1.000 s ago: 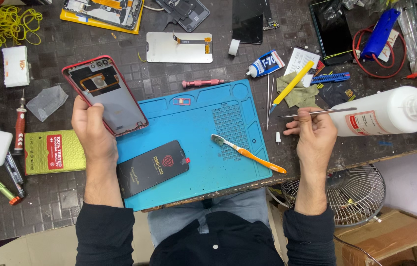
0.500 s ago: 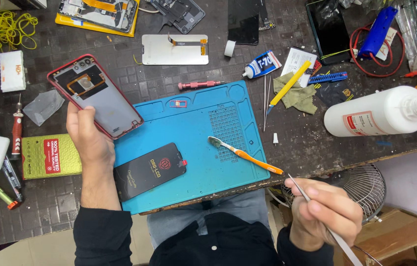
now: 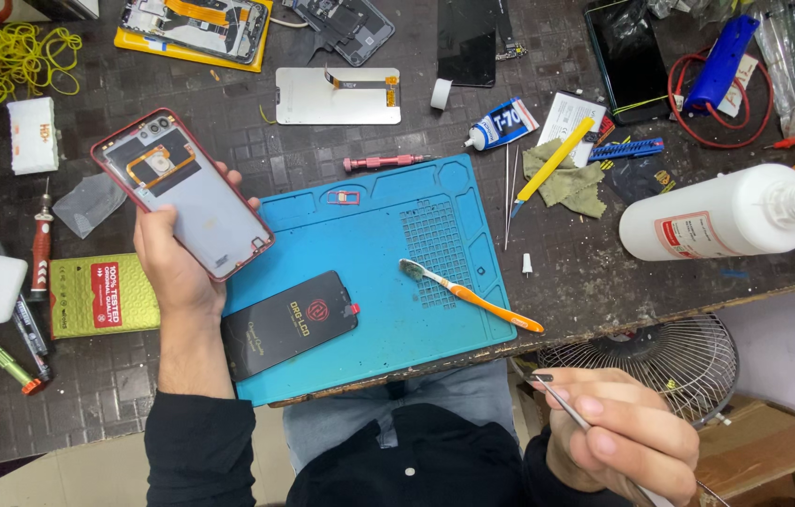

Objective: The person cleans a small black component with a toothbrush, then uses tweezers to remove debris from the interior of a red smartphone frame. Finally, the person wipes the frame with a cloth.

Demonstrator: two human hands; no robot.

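My left hand (image 3: 172, 268) holds a red-framed phone housing (image 3: 183, 192), open side up, over the left edge of the blue work mat (image 3: 388, 230). My right hand (image 3: 618, 437) is off the table's front edge, near my lap, gripping thin metal tweezers (image 3: 557, 399) that point up and left. A black phone screen (image 3: 289, 324) lies on the mat's near left corner. An orange-handled toothbrush (image 3: 472, 296) rests on the mat's right side.
A white bottle (image 3: 721, 221) lies on its side at the right. A glue tube (image 3: 501, 127), red screwdriver (image 3: 383, 162), yellow pry tool (image 3: 552, 160), display panel (image 3: 336, 96), green packet (image 3: 101, 296) and opened phones surround the mat. A fan (image 3: 646, 361) stands below the table edge.
My right hand pulled the tweezers back from the table near the bottle, down past the front edge toward my lap. The left hand tilted the phone housing slightly.
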